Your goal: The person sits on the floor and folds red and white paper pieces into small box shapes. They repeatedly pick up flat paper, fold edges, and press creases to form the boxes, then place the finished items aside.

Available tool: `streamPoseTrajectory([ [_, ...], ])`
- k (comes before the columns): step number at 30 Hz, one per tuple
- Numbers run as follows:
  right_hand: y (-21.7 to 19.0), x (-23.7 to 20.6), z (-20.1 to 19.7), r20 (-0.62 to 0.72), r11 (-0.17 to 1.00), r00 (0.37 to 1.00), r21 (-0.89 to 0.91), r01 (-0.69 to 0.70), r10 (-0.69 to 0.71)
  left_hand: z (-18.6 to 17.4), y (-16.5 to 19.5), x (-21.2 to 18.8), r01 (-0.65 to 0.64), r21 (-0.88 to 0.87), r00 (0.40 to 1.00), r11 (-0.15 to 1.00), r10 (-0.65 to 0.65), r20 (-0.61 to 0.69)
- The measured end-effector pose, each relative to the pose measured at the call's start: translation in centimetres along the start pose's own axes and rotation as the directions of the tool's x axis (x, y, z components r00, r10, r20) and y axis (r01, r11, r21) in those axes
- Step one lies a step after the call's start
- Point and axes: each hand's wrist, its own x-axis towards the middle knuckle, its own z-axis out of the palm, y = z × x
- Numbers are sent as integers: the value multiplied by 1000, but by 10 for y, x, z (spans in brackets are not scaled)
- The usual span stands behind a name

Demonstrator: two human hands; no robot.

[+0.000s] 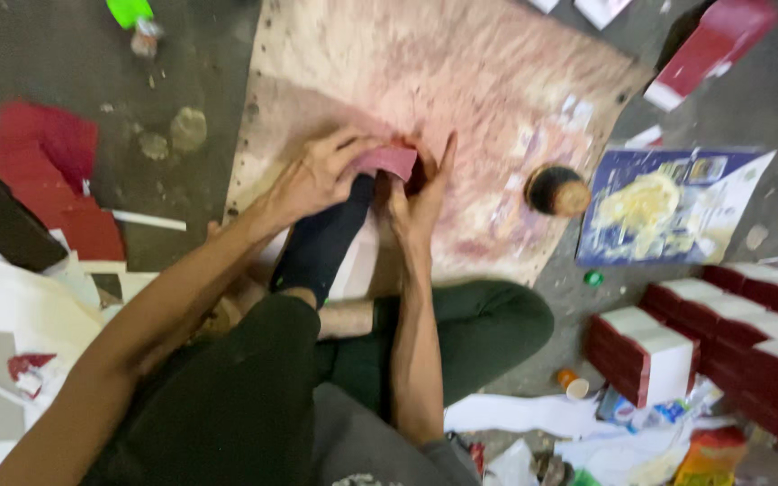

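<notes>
Head view: looking down at a big stained pink board [461, 81] lying on the grey floor.

Seeing a long stack of red and white boxes [731, 333] lined up at the right, well apart from the board. Guessing that much of the work is done, with those boxes looking finished. Guessing more is left too, with flat red paper [47, 171] lying at the far left and white scraps all around.

Noticing a blue sheet [677, 202] just right of the board, flat, with a yellow blob of what looks like glue on it. Spotting one more red box with a white end [713, 45] tilting at the top right.

Resting a foot in a black sock [321, 243] on the near edge of the board.

Curling the left hand [321, 175] over a small red piece [389, 160] and pinching its top with the fingers. Holding the right hand [420, 193] spread flat, fingers straight, pressing against the right side of the same piece. Keeping the piece low on the board, just above the toes.

Seeing a small round pot [557, 191] near the board's right edge. Spotting a green bottle [130, 11] at the top left and a tiny green cap [593, 278] below the blue sheet.
</notes>
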Motion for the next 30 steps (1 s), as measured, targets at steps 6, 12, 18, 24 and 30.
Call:
streamPoseTrajectory([
  [6, 5, -8, -25, -1, 941, 962, 204, -269, 274, 23, -9, 2, 541, -831, 778, 131, -452, 436],
  [12, -2, -20, 0, -101, 990, 994, -135, -42, 28, 32, -16, -3, 496, -807, 838, 321, -421, 347],
  [18, -14, -15, 18, -107, 847, 932, -463, 262, -347, 29, -17, -5, 642, -697, 734, 318, -519, 439],
  [24, 10, -12, 8, -237, 985, 964, -150, 88, -122, 21, -21, -6, 584, -756, 792, 295, -409, 453],
  [30, 2, -9, -2, -379, 973, 896, -108, 206, -232, -13, -14, 7, 94, -352, 984, 931, -34, 173],
])
